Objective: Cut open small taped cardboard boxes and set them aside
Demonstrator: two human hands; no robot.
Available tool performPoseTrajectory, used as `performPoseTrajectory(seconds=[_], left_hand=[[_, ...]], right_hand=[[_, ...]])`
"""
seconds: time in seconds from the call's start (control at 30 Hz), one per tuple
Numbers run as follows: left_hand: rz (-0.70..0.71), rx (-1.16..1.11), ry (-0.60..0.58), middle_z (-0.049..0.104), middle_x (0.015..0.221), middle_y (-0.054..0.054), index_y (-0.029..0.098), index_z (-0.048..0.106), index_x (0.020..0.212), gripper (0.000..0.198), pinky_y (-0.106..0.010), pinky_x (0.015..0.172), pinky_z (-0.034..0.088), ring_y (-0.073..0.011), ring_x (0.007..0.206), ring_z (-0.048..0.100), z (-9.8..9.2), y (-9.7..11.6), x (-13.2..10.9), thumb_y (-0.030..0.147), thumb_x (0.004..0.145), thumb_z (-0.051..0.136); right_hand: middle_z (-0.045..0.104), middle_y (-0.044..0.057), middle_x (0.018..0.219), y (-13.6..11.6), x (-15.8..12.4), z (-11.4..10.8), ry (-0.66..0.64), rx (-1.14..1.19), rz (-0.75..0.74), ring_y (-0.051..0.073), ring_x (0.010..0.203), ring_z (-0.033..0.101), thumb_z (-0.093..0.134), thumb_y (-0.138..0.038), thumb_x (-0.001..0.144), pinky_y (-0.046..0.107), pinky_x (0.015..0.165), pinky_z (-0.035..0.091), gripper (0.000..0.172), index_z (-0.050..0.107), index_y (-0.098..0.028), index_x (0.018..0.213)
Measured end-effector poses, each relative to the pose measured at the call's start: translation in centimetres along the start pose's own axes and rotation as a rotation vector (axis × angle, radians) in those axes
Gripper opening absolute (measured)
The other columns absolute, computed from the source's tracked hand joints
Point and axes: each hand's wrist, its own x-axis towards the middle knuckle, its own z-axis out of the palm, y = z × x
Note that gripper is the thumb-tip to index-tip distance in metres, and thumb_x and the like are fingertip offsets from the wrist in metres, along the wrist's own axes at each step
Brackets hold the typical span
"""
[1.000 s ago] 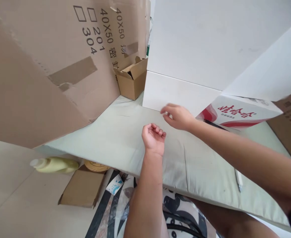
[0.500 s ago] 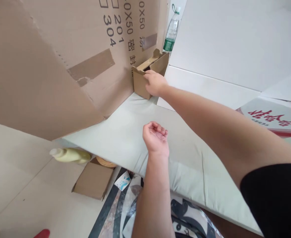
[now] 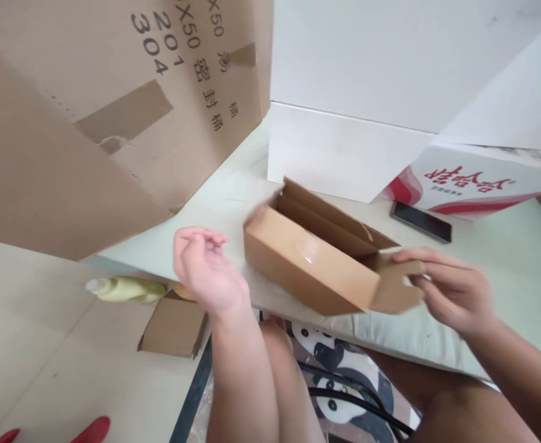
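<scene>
My right hand (image 3: 452,286) pinches the end flap of an open brown cardboard box (image 3: 307,264). Long and narrow, the box lies tilted over the pale green cushioned surface (image 3: 496,264), its open top facing up and its inside dark. A strip of clear tape shines on its side panel. To the left of the box, apart from it, my left hand (image 3: 210,271) hangs palm up, slightly blurred, with loosely bent fingers and nothing visible in them.
A large printed carton (image 3: 127,123) stands at the left, white boxes (image 3: 330,147) at the back. Beside a red-and-white box (image 3: 473,184) lies a phone (image 3: 420,221). A yellow bottle (image 3: 129,289), a small cardboard box (image 3: 173,326) and red footwear (image 3: 90,431) are on the floor.
My right hand has drawn the cardboard box from the back corner toward me and rightward. My left hand has shifted left. The phone has come into view; the clear bottle has left it.
</scene>
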Motion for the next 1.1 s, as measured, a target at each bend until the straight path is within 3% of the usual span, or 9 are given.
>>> performPoseTrajectory(seconds=[0.1, 0.17, 0.27, 0.33, 0.53, 0.67, 0.77, 0.93, 1.1], left_hand=[[-0.068, 0.180, -0.347, 0.066, 0.085, -0.001, 0.024, 0.071, 0.078, 0.009, -0.025, 0.077, 0.051, -0.0161, 0.088, 0.063, 1.6, -2.8, -1.2, 0.027, 0.084, 0.066], [-0.147, 0.274, -0.664, 0.072, 0.103, -0.003, 0.024, 0.074, 0.093, 0.022, -0.029, 0.088, 0.053, -0.0210, 0.106, 0.066, 2.9, -4.2, -2.6, 0.043, 0.083, 0.070], [-0.216, 0.394, -1.030, 0.073, 0.122, -0.006, 0.025, 0.073, 0.107, 0.035, -0.035, 0.095, 0.055, -0.0265, 0.120, 0.065, 5.1, -5.4, -4.8, 0.050, 0.084, 0.069], [-0.165, 0.469, -1.123, 0.072, 0.127, -0.007, 0.025, 0.072, 0.111, 0.035, -0.038, 0.099, 0.054, -0.0277, 0.121, 0.065, 6.4, -5.8, -6.2, 0.046, 0.083, 0.070], [-0.027, 0.580, -0.879, 0.072, 0.122, -0.003, 0.024, 0.066, 0.091, 0.021, -0.034, 0.096, 0.053, -0.0247, 0.116, 0.067, 7.8, -7.7, -8.7, 0.034, 0.077, 0.078], [-0.041, 0.484, -0.681, 0.069, 0.114, -0.002, 0.023, 0.056, 0.082, 0.035, -0.029, 0.083, 0.052, -0.0203, 0.102, 0.067, 8.2, -8.7, -9.9, 0.036, 0.068, 0.085], [-0.068, 0.399, -0.586, 0.065, 0.104, 0.000, 0.023, 0.050, 0.078, 0.046, -0.028, 0.076, 0.050, -0.0168, 0.087, 0.063, 8.8, -8.9, -10.5, 0.044, 0.064, 0.088], [-0.100, 0.409, -0.497, 0.063, 0.099, 0.001, 0.021, 0.047, 0.075, 0.049, -0.023, 0.068, 0.046, -0.0118, 0.078, 0.060, 9.6, -9.0, -10.9, 0.035, 0.056, 0.091], [-0.137, 0.412, -0.446, 0.061, 0.089, 0.003, 0.020, 0.045, 0.071, 0.045, -0.019, 0.061, 0.043, -0.0084, 0.070, 0.056, 9.8, -9.1, -10.8, 0.029, 0.056, 0.086]], right_hand=[[0.077, 0.004, 0.080, 0.8, -4.4, -4.7, 0.124, -0.011, 0.048, 0.022, 0.064, 0.070, 0.063, -0.020, 0.084, 0.038, 0.055, 0.056, 0.019, 0.073, -0.028, 0.071], [0.075, 0.002, 0.076, 1.3, -6.3, -6.5, 0.213, -0.041, 0.082, 0.020, 0.062, 0.068, 0.064, -0.017, 0.083, 0.036, 0.053, 0.052, 0.021, 0.071, -0.027, 0.066], [0.076, 0.001, 0.079, 2.5, -7.4, -7.4, 0.380, -0.079, 0.219, 0.020, 0.067, 0.070, 0.059, -0.013, 0.083, 0.035, 0.056, 0.052, 0.025, 0.071, -0.027, 0.066], [0.077, 0.001, 0.082, 3.6, -7.3, -7.2, 0.456, -0.068, 0.276, 0.019, 0.070, 0.070, 0.056, -0.010, 0.081, 0.034, 0.059, 0.052, 0.027, 0.070, -0.026, 0.066], [0.072, 0.002, 0.089, 5.1, -7.4, -6.2, 0.625, 0.233, 0.371, 0.019, 0.083, 0.065, 0.063, -0.028, 0.085, 0.037, 0.078, 0.050, 0.012, 0.056, -0.025, 0.076], [0.063, -0.001, 0.083, 4.0, -7.9, -7.1, 0.656, 0.315, 0.439, 0.018, 0.081, 0.062, 0.067, -0.033, 0.084, 0.036, 0.079, 0.049, 0.016, 0.061, -0.028, 0.098], [0.064, -0.001, 0.081, 2.1, -7.9, -8.7, 0.670, 0.243, 0.466, 0.018, 0.077, 0.060, 0.064, -0.034, 0.091, 0.035, 0.073, 0.048, 0.008, 0.067, -0.027, 0.093], [0.071, 0.000, 0.079, -1.3, -7.4, -11.0, 0.448, 0.060, 0.420, 0.019, 0.077, 0.066, 0.062, -0.016, 0.090, 0.036, 0.070, 0.050, 0.013, 0.067, -0.027, 0.084], [0.077, 0.001, 0.085, -1.4, -7.3, -11.3, 0.133, -0.172, 0.406, 0.021, 0.079, 0.071, 0.058, -0.014, 0.089, 0.039, 0.078, 0.054, 0.017, 0.069, -0.025, 0.093]])
